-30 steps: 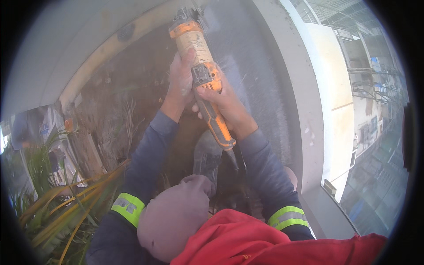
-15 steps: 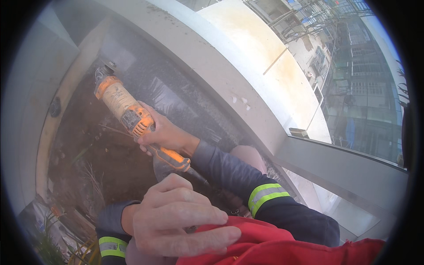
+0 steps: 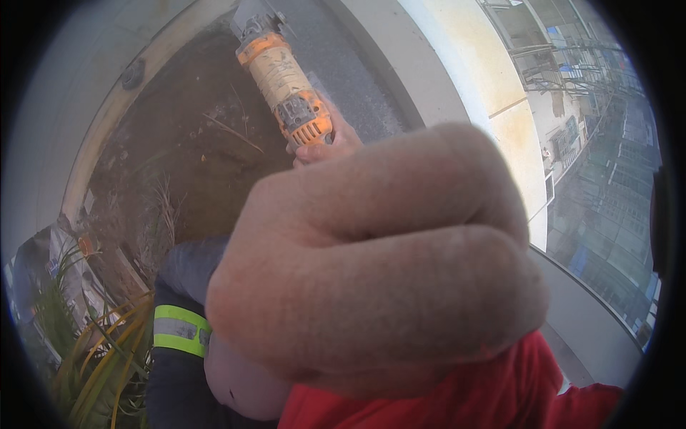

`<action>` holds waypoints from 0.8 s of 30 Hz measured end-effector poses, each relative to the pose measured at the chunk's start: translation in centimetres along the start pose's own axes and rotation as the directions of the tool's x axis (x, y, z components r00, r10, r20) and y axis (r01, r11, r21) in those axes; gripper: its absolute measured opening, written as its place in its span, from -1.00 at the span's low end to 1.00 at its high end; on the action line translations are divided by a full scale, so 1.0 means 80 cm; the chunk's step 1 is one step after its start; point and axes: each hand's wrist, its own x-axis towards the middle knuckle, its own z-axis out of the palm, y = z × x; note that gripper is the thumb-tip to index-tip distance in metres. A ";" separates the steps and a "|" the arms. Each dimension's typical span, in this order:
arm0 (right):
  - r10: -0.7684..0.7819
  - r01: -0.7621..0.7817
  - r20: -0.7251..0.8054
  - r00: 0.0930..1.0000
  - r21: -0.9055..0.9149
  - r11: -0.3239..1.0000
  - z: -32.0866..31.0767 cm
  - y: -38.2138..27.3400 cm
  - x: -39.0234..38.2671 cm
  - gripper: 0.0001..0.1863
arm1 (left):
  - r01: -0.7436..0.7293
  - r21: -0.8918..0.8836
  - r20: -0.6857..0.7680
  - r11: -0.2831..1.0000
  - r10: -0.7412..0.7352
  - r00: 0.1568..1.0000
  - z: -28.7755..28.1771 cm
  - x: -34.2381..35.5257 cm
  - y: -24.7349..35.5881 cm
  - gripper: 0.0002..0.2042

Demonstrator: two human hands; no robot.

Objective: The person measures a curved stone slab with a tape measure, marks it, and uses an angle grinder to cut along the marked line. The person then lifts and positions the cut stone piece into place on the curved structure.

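Large and close in the middle, my left hand [image 3: 379, 264] is curled with its fingers bent tightly; whatever they may hold is hidden. Beyond it, my right hand [image 3: 334, 138] grips an orange and black angle grinder [image 3: 282, 82] by the rear of its body. Dusty tan wrapping covers the grinder's middle, and its head with the disc [image 3: 268, 25] points away toward the top edge. My left hand hides the grinder's tail and my right forearm.
Brown soil with dry twigs [image 3: 232, 132] lies below the grinder, edged by a pale curved kerb [image 3: 107, 143]. A dark grey slab [image 3: 343, 64] runs alongside a light ledge [image 3: 436, 57]. Long green leaves [image 3: 100, 350] stand at lower left; buildings [image 3: 600, 164] show at right.
My left hand has risen much closer to the view, its fingers going from loosely bent to tightly curled. The grinder and my right hand now appear farther up and right; the whole view has shifted.
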 end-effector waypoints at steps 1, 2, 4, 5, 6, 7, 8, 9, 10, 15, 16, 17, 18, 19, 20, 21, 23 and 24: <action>-0.011 0.010 -0.029 1.000 -0.019 1.000 0.000 0.001 -0.001 0.15 | -0.033 -0.031 0.016 0.999 0.034 0.999 -0.008 0.006 0.000 -0.90; -0.025 0.022 -0.061 0.998 -0.041 0.999 -0.001 0.001 -0.002 0.15 | -0.012 -0.063 0.006 0.998 0.012 1.000 -0.003 -0.003 0.001 -0.90; -0.048 0.043 -0.045 0.998 -0.104 0.994 -0.003 -0.020 0.016 0.15 | -0.017 -0.061 -0.013 0.998 0.016 1.000 -0.001 -0.008 0.015 -0.91; 0.019 -0.019 -0.015 1.000 -0.027 0.999 -0.007 -0.022 0.013 0.14 | -0.017 -0.059 -0.023 0.998 0.015 1.000 -0.002 -0.010 0.014 -0.92; 0.030 -0.031 -0.013 0.999 -0.032 0.999 -0.011 -0.022 0.017 0.14 | -0.037 -0.052 -0.021 0.998 0.036 0.999 -0.006 -0.005 0.011 -0.92; 0.038 -0.039 -0.013 0.999 -0.037 0.999 -0.017 -0.020 0.024 0.14 | -0.056 -0.047 -0.020 0.997 0.055 0.998 -0.012 0.000 0.012 -0.93; 0.043 -0.044 -0.014 0.999 -0.041 0.998 -0.023 -0.016 0.029 0.14 | -0.058 -0.046 -0.028 0.997 0.057 0.998 -0.010 -0.003 0.012 -0.93; 0.012 -0.013 -0.030 0.999 -0.031 0.999 -0.024 -0.002 0.017 0.14 | -0.045 -0.056 -0.045 0.997 0.042 0.998 -0.009 -0.009 0.013 -0.93; 0.030 -0.031 -0.028 0.999 -0.024 0.999 -0.017 0.001 0.022 0.14 | -0.045 -0.045 -0.050 0.998 0.043 0.998 -0.015 -0.010 0.019 -0.94; -0.011 0.009 -0.063 0.998 -0.040 0.999 -0.019 -0.016 0.021 0.14 | -0.371 0.185 0.179 0.910 0.341 0.923 -0.044 -0.016 0.001 -0.95; 0.005 -0.008 -0.054 0.999 -0.041 0.999 -0.016 -0.017 0.022 0.13 | -0.401 0.279 0.099 0.872 0.390 0.916 -0.043 -0.026 -0.005 -0.94; 0.023 -0.025 -0.043 0.999 -0.041 0.999 -0.011 -0.022 0.022 0.11 | -0.420 0.375 0.025 0.826 0.444 0.896 -0.037 -0.038 -0.012 -0.93; 0.044 -0.046 -0.040 0.998 -0.052 0.998 -0.009 -0.022 0.020 0.10 | -0.430 0.463 -0.048 0.775 0.507 0.861 -0.030 -0.046 -0.022 -0.91; 0.016 -0.018 -0.036 0.999 -0.043 0.999 -0.012 -0.023 0.020 0.09 | -0.432 0.472 -0.117 0.769 0.540 0.833 -0.029 -0.046 -0.034 -0.88; 0.011 -0.014 -0.044 0.999 -0.058 0.998 -0.014 -0.023 0.019 0.09 | -0.433 0.481 -0.184 0.762 0.570 0.801 -0.028 -0.048 -0.047 -0.84; 0.008 -0.012 -0.050 0.999 -0.068 0.998 -0.015 -0.022 0.019 0.09 | -0.419 0.476 -0.202 0.773 0.560 0.803 -0.033 -0.053 -0.054 -0.82; 0.002 -0.008 -0.058 0.998 -0.102 0.995 -0.017 -0.024 0.023 0.09 | -0.429 0.472 -0.197 0.770 0.567 0.800 -0.049 -0.062 -0.059 -0.81; 0.010 -0.018 -0.064 0.998 -0.123 0.992 -0.018 -0.021 0.022 0.09 | -0.444 0.474 -0.181 0.760 0.578 0.796 -0.058 -0.068 -0.058 -0.81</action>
